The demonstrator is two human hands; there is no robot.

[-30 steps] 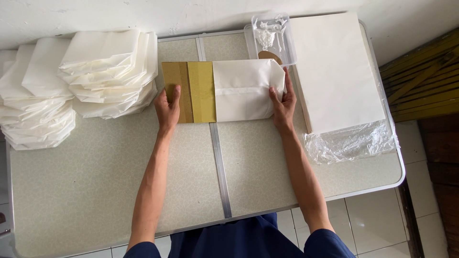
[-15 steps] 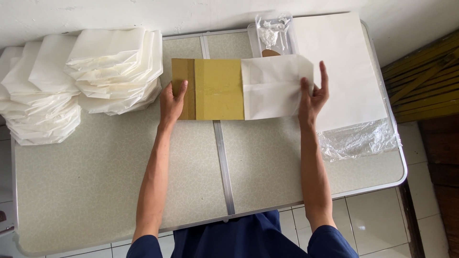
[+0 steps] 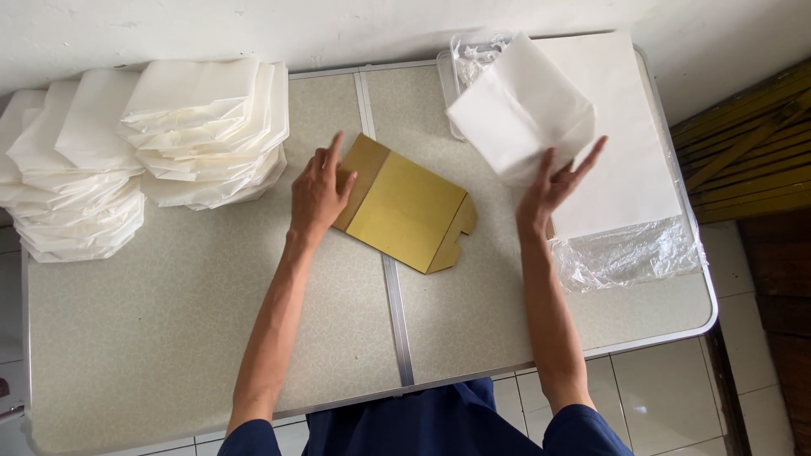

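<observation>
The white paper bag (image 3: 519, 114) has come fully off the gold cardboard form (image 3: 405, 203); half a second ago it still sleeved the form's right end. The right hand (image 3: 553, 181) now lifts the bag clear of the table, fingers spread beneath it, so the bag rides on the fingertips rather than in a tight pinch. The left hand (image 3: 319, 190) lies flat, fingers together, pressing the form's left end against the table (image 3: 169, 338); the form has swung askew. This reads as one bag shaped and freed.

Counted: one gold form, one bag in hand. Left of the left hand sit two heaps of finished white bags (image 3: 203, 127), too many to number. Beyond the right hand lies one stack of flat white sheets (image 3: 625, 143) on a clear plastic wrap (image 3: 629, 253).
</observation>
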